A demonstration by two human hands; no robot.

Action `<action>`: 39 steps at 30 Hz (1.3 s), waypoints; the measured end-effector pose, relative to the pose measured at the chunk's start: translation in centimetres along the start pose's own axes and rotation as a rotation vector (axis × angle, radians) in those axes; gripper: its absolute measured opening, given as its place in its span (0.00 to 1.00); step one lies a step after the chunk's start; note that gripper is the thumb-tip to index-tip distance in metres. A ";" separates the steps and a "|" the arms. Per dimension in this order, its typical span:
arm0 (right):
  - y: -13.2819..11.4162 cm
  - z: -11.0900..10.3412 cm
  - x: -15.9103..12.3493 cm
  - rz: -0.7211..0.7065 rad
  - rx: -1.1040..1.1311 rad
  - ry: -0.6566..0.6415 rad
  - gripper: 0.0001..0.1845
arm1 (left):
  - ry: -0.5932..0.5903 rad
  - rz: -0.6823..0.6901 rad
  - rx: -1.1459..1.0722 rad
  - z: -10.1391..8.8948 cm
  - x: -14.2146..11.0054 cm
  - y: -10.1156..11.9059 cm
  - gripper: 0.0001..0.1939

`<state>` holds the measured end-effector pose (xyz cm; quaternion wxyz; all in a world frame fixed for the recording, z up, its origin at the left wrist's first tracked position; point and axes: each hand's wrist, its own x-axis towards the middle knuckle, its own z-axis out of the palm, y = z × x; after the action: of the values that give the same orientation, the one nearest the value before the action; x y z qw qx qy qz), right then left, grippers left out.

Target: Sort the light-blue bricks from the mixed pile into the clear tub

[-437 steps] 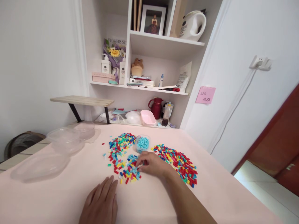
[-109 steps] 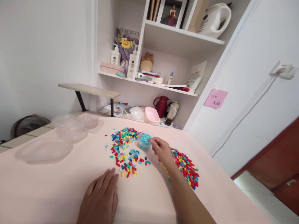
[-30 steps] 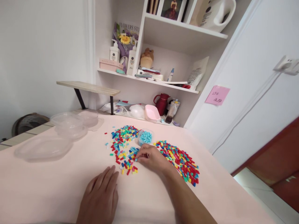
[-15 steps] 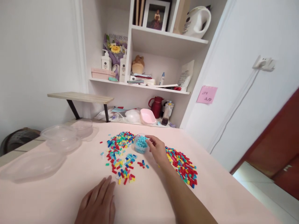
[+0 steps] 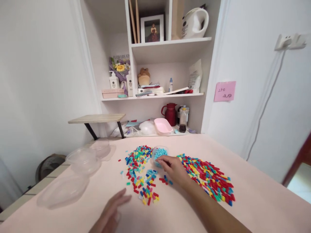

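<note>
My right hand is at the near right side of a small clear tub that holds light blue toy bricks. Its thumb and forefinger are drawn together over the near rim, and whatever lies between the tips is too small to make out. My left hand hovers at the near side of the table with its fingers stretched out, holding nothing. Just beyond it lies a loose scatter of mixed bricks, with a few light blue bricks grouped among them. Behind the scatter is a denser multicoloured heap.
A wide pile of mixed bricks spreads to the right of my forearm. Clear plastic containers and lids stand at the left. Along the back are a pink tray, a red jug and a bottle. A small wooden shelf stands back left.
My left hand has lifted from lying flat on the table. My right hand has shifted from the tub's right side to its near rim. The whole view has swung left and levelled.
</note>
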<state>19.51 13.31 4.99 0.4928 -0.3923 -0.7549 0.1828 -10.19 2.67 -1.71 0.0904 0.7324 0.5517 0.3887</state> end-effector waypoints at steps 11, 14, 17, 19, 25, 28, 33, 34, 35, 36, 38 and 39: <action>0.2 0.4 0.1 -0.032 0.018 0.005 0.13 | -0.107 -0.246 0.164 1.7 8.4 -2.6 0.35; 0.0 0.4 0.2 -0.022 0.019 0.009 0.14 | -0.127 -0.191 0.155 3.0 9.6 -0.7 0.35; -0.3 0.3 0.2 -0.006 0.005 0.016 0.14 | -0.102 -0.131 0.158 3.0 11.4 0.5 0.33; -0.4 0.4 0.3 -0.007 -0.005 0.020 0.14 | -0.068 -0.117 0.173 2.6 13.0 0.4 0.34; -0.6 0.6 0.2 -0.022 0.031 0.023 0.15 | -0.153 -0.314 0.203 2.4 16.1 -2.1 0.38; -0.6 0.6 0.3 -0.016 0.055 0.019 0.15 | -0.167 -0.341 0.185 3.2 16.3 -2.6 0.36; -0.7 0.3 0.4 0.028 0.093 0.064 0.14 | -0.075 -0.329 0.169 3.8 17.8 -3.5 0.31; -0.7 0.2 0.4 0.044 0.104 0.093 0.14 | -0.052 -0.328 0.172 3.8 18.4 -3.9 0.30; -0.7 0.1 0.5 0.061 0.115 0.126 0.14 | -0.035 -0.327 0.177 3.8 19.1 -4.2 0.28; -0.7 -0.1 0.6 0.077 0.127 0.159 0.14 | -0.029 -0.322 0.182 3.8 19.7 -4.6 0.27; -0.6 -0.4 0.7 0.113 0.143 0.220 0.15 | -0.033 -0.306 0.189 3.8 20.9 -5.3 0.24; -0.5 -0.5 0.8 0.132 0.145 0.247 0.15 | -0.047 -0.294 0.190 3.8 21.4 -5.6 0.23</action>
<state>19.59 13.57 6.01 0.5958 -0.4239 -0.6461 0.2190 -9.90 24.68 2.59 0.0895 0.6578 0.6850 0.3002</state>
